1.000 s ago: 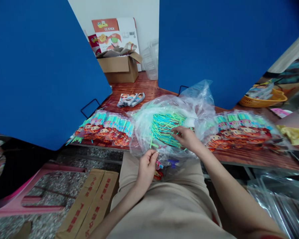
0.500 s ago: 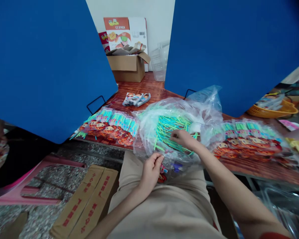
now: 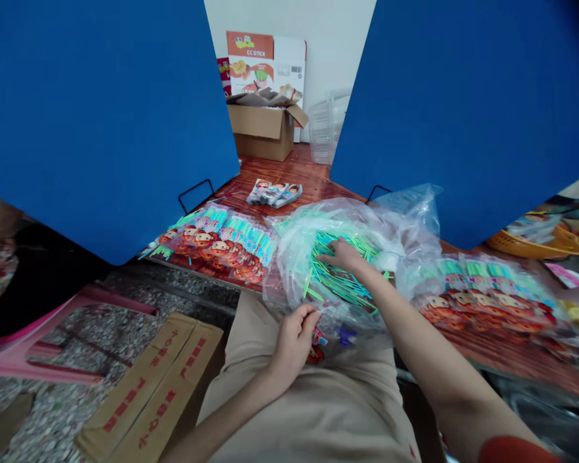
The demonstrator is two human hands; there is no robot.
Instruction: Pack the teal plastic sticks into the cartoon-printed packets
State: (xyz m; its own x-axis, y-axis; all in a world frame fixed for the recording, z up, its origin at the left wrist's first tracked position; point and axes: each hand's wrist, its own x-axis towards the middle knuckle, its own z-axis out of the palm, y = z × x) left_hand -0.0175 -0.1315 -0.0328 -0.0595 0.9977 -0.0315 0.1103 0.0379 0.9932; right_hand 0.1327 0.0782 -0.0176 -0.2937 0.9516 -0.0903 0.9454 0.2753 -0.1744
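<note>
One carton (image 3: 263, 67) is showing "CC STICK".
Left hand (image 3: 294, 335) is pinching a printed packet (image 3: 320, 337); right hand (image 3: 343, 254) is touching sticks (image 3: 342, 283), its grip unclear.

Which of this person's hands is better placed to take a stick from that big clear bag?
The right hand, I'd judge: it is right at the green and blue sticks. The left hand is nearer the lap and seems to be pinching a small printed packet, so it looks less free.
</note>
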